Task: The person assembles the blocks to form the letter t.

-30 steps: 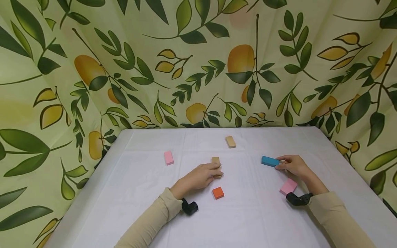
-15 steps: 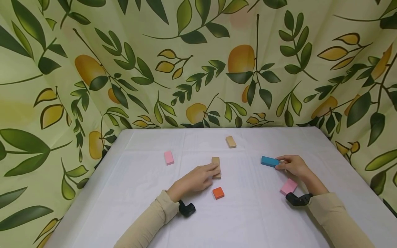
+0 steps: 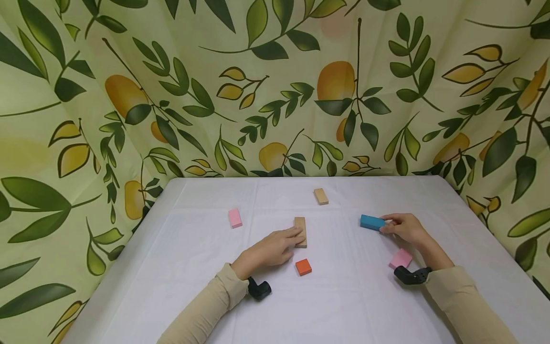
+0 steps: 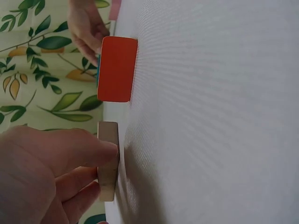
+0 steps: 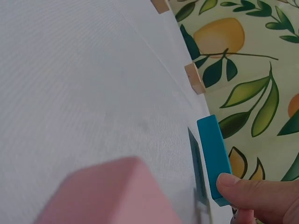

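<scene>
My left hand [image 3: 271,248] is at a long wooden block [image 3: 300,222] in the middle of the table. In the left wrist view the thumb lies against the block's side, with the other fingers behind it, partly hidden. An orange-red block [image 3: 303,267] stands just nearer than that hand. On the right, my right hand [image 3: 404,227] pinches a blue block [image 3: 371,222] by its right end, thumb on one side. The right wrist view shows the blue block [image 5: 212,149] apart from its shadow on the cloth.
A pink block [image 3: 401,258] lies below the right wrist, close to the black wrist camera [image 3: 412,275]. Another pink block [image 3: 235,218] sits on the left, and a small wooden block [image 3: 321,196] farther back. A leaf-patterned curtain [image 3: 275,110] hangs behind the white-covered table [image 3: 193,267].
My left hand has drawn back slightly to the left, its fingertips no longer reaching past the wooden block's right edge. The right hand has shifted slightly left with the blue block.
</scene>
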`<state>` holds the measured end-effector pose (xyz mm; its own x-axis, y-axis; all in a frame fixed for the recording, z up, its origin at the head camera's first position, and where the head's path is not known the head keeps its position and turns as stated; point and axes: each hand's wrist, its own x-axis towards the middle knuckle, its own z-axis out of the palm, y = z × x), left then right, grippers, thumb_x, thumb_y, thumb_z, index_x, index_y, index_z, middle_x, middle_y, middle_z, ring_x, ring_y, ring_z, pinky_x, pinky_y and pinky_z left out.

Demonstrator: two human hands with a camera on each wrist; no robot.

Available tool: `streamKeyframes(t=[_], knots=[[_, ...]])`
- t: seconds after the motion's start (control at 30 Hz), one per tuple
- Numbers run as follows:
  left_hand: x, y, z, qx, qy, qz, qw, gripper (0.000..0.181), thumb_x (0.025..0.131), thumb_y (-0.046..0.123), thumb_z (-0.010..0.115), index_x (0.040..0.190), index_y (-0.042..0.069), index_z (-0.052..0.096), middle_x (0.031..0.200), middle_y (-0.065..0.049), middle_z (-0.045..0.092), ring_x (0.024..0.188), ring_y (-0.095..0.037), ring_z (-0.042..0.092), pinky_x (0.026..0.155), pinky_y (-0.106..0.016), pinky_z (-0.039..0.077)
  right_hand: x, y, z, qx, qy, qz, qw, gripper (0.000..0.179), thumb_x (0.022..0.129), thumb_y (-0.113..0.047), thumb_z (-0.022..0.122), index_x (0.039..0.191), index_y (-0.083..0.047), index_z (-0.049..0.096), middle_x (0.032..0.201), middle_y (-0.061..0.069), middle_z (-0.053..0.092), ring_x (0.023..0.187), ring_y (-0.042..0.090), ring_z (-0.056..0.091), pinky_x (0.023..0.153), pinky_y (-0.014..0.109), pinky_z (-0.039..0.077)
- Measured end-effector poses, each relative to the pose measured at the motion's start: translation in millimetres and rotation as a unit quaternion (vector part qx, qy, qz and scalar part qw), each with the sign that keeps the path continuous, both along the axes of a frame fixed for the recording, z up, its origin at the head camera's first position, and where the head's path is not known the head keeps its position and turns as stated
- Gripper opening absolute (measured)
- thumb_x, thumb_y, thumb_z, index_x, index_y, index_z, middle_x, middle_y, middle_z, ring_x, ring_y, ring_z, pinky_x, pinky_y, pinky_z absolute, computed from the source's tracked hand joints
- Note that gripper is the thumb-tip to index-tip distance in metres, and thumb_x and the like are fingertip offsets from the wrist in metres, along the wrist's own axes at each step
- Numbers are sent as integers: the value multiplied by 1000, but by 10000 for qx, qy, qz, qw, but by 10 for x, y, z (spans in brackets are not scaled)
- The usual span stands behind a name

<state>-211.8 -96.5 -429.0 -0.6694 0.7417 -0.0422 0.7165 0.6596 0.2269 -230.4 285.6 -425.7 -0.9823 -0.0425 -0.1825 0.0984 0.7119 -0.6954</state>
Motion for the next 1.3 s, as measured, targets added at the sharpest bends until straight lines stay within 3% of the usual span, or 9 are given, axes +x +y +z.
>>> streamKeyframes(t=[0.33, 0.47, 0.87, 1.3], knots=[[26, 0, 33, 46, -28, 3, 10000, 48, 97, 17, 51, 144, 11, 46, 156, -8, 38, 145, -24, 38, 118, -41, 35, -24, -48, -27, -82, 56, -31, 9999, 50, 87, -16, 69, 127, 10, 55, 76, 1, 51, 80, 16, 45, 64, 24, 37], [49, 0, 49, 21, 148, -60, 9999, 46, 98, 18, 48, 144, 10, 46, 155, -10, 40, 144, -25, 40, 116, -42, 37, -29, -69, -33, -24, 100, -23, 9999, 49, 87, -16, 69, 127, 9, 56, 78, 1, 52, 80, 17, 45, 64, 25, 37], [35, 24, 7, -209, -67, 237, 9995, 48, 100, 19, 47, 147, 13, 41, 158, -2, 36, 147, -18, 34, 119, -41, 33, -7, -153, 1, -102, 152, 23, 9998, 48, 86, -14, 69, 126, 9, 57, 75, 0, 52, 78, 15, 46, 64, 24, 37], [68, 35, 23, -212, -193, 339, 9990, 48, 100, 19, 46, 147, 11, 41, 158, -2, 34, 147, -20, 34, 119, -41, 33, -18, -276, 8, -58, 248, 25, 9997, 48, 86, -17, 71, 125, 8, 58, 76, 1, 50, 78, 17, 44, 60, 24, 34]])
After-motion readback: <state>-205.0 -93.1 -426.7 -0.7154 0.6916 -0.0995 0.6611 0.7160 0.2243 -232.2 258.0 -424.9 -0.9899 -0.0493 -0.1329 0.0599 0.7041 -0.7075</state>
